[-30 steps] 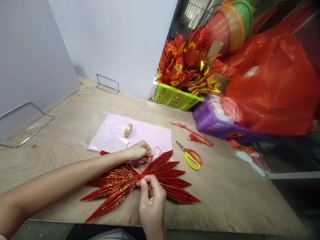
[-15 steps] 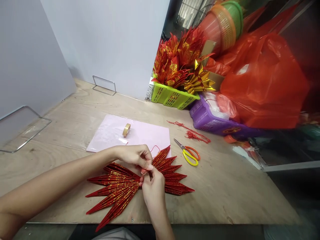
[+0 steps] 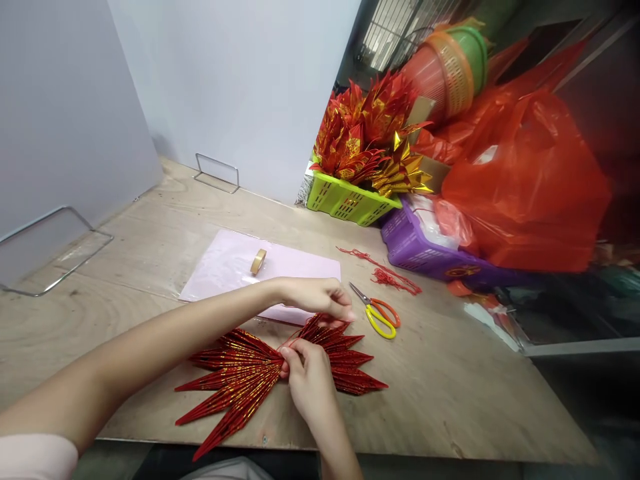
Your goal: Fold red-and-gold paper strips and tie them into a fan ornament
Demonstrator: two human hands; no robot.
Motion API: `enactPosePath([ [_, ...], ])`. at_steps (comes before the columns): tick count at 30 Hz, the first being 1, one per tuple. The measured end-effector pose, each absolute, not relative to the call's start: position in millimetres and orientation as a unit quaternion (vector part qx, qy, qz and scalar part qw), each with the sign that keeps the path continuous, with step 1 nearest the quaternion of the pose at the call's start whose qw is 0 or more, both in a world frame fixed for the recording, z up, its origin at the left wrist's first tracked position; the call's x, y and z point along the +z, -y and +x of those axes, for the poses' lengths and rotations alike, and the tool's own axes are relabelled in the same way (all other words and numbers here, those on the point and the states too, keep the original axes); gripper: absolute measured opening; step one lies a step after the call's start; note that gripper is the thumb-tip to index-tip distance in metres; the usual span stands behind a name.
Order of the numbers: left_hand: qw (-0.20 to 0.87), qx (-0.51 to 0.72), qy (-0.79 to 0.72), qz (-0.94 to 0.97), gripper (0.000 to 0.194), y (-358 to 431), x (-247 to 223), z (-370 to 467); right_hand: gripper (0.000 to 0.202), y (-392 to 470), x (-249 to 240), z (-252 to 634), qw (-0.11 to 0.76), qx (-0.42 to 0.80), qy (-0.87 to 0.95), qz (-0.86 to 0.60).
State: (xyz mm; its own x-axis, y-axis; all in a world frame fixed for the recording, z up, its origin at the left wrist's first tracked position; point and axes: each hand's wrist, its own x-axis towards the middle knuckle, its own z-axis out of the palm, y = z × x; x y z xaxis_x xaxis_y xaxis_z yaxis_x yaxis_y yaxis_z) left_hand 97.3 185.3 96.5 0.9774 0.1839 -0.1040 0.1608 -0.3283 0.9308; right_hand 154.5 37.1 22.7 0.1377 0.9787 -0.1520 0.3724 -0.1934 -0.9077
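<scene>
A red folded-paper fan piece (image 3: 235,373) with gold streaks and pointed tips lies at the table's front, gathered at its middle and spreading to both sides. My right hand (image 3: 310,373) pinches it at the gathered middle, thumb and index finger together. My left hand (image 3: 325,300) is over the far right part of the fan, fingers curled and pinched; a thin red string (image 3: 300,333) runs from the middle towards it. The string's end is hidden. Just right of my left hand lie scissors (image 3: 379,317) with one yellow and one orange handle.
A tape roll (image 3: 258,261) rests on a pink sheet stack (image 3: 215,267) behind my hands. Red strings (image 3: 393,277) lie beyond the scissors. A green basket (image 3: 345,200) of red and gold paper pieces and a purple basket (image 3: 425,257) stand behind. Metal wire stands (image 3: 217,175) edge the left.
My left hand has moved away from my right hand, to the right and slightly up, towards the scissors. My right hand keeps its pinch at the fan's middle. The view has shifted slightly.
</scene>
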Motion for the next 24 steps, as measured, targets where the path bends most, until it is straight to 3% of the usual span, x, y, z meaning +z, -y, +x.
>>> enactPosePath([
  [4,0.461,0.107,-0.166,0.865,0.006,-187.1,99.1,110.3,0.024,-36.3,8.3,156.3,0.416,0.48,0.419,-0.649],
  [7,0.297,0.193,-0.256,0.899,0.017,-181.4,106.8,85.1,0.028,-35.1,3.6,155.6,0.435,0.5,0.369,-0.652],
  [9,0.197,0.157,-0.26,0.932,0.016,-168.1,108.0,56.8,0.029,-34.4,4.5,154.7,0.442,0.507,0.354,-0.65],
  [12,0.228,0.054,-0.237,0.943,0.011,-139.8,94.8,19.6,0.029,-33.6,9.6,153.6,0.449,0.515,0.352,-0.64],
  [18,0.333,0.114,-0.315,0.882,0.014,-108.6,49.6,8.2,0.034,-32.0,18.8,150.9,0.486,0.492,0.353,-0.631],
  [24,0.406,0.076,-0.316,0.854,0.017,-118.5,74.3,-0.5,0.035,-32.3,19.5,151.2,0.487,0.493,0.359,-0.624],
])
